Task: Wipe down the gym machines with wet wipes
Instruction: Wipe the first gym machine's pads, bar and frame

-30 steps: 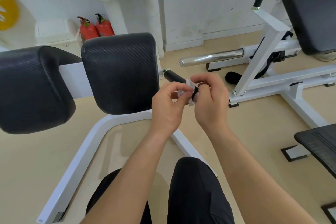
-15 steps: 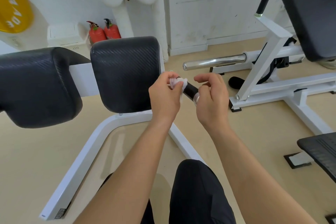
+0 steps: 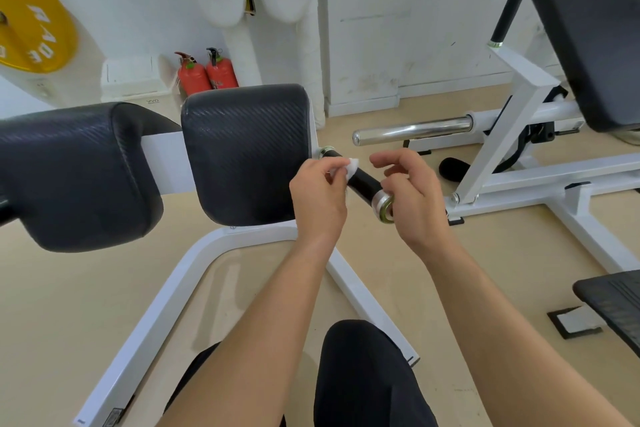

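wipe (image 3: 352, 166): now pinched by left hand (image 3: 318, 198) alone, slid up handle (image 3: 363, 184), frame centre; right hand (image 3: 415, 198) released, fingers loosely curled; wiping proceeds.

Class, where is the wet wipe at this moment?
Head view, centre: the wet wipe is pinched in the left hand against the black handle grip, just right of the black pad.

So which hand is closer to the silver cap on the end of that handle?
Right. The right hand sits right beside the silver cap; the left hand is farther up the black handle, pinching the wet wipe.
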The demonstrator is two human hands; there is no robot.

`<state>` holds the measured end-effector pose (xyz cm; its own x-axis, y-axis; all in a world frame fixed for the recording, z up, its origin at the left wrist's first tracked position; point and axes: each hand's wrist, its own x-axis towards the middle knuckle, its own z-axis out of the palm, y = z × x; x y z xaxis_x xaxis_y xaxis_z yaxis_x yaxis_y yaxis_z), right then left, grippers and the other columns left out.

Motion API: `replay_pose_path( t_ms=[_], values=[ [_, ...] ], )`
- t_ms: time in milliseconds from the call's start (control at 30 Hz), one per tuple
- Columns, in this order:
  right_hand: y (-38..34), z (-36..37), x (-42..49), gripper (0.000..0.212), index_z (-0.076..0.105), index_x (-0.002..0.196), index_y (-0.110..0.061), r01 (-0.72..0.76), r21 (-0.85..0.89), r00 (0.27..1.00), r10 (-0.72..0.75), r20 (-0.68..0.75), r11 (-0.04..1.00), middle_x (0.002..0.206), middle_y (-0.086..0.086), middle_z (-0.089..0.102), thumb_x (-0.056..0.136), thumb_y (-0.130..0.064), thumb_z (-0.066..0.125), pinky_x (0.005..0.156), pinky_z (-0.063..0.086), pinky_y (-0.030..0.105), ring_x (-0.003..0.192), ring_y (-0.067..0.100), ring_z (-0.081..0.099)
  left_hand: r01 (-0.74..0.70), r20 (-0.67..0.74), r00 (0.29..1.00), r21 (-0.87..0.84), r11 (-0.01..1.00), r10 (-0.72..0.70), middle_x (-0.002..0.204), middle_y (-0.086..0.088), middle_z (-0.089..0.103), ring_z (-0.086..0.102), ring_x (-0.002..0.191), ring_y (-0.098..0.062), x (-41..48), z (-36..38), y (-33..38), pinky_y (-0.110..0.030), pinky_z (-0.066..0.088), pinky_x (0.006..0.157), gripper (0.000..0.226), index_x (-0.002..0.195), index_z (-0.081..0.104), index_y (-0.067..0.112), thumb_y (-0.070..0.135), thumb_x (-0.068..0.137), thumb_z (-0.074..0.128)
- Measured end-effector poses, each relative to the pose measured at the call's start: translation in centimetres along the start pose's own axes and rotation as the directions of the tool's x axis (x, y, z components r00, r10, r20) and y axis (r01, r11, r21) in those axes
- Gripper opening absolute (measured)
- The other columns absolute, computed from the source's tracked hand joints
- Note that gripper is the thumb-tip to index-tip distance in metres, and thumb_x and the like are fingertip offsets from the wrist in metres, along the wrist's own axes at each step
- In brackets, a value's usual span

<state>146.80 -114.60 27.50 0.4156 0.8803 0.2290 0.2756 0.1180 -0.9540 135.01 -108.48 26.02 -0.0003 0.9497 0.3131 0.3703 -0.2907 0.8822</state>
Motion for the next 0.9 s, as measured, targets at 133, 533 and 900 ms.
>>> replay_pose_path(
  t_ms=[133, 533, 900],
  values=[
    [-0.4, -0.8, 1.4, 0.035, 0.075, 0.108, -0.022, -0.045, 0.042, 0.978, 0.035, 0.205, 0.998, 0.119, -0.012, 0.066, 0.095, -0.022, 0.042, 0.086, 0.040, 0.010, 0.108, -0.002, 0.056, 0.061, -0.016, 0.998, -0.056, 0.997, -0.062, 0.086, 0.013, 0.069, 0.064, 0.079, 0.001, 0.0, -0.4, 0.7, -0.009, 0.047, 0.069, 0.009, 0.096, 0.074, 0.019, 0.013, 0.091, 0.070],
    [-0.5, -1.4, 7.6, 0.008, 0.076, 0.093, -0.013, 0.099, -0.115, 0.838, -0.020, 0.545, 0.988, 0.091, 0.005, 0.076, 0.086, -0.018, 0.079, 0.094, 0.055, 0.041, 0.094, 0.022, 0.070, 0.170, 0.105, 0.984, -0.334, 0.927, -0.143, 0.094, 0.009, 0.078, 0.072, 0.094, -0.005, -0.6, -1.3, 0.2, -0.024, 0.057, 0.085, 0.014, 0.101, 0.080, 0.018, 0.013, 0.090, 0.073],
    [1.1, 1.5, 13.2, 0.010, 0.078, 0.087, -0.024, 0.216, -0.350, 0.815, 0.029, 0.579, 0.912, 0.087, -0.009, 0.075, 0.087, -0.014, 0.076, 0.083, 0.056, 0.031, 0.084, 0.008, 0.071, 0.048, 0.054, 0.998, -0.194, 0.980, -0.038, 0.144, 0.022, 0.048, 0.039, 0.135, 0.012, -2.9, 2.2, -1.3, -0.018, 0.034, 0.115, 0.040, 0.145, 0.051, 0.020, 0.015, 0.106, 0.046]
  ],
)
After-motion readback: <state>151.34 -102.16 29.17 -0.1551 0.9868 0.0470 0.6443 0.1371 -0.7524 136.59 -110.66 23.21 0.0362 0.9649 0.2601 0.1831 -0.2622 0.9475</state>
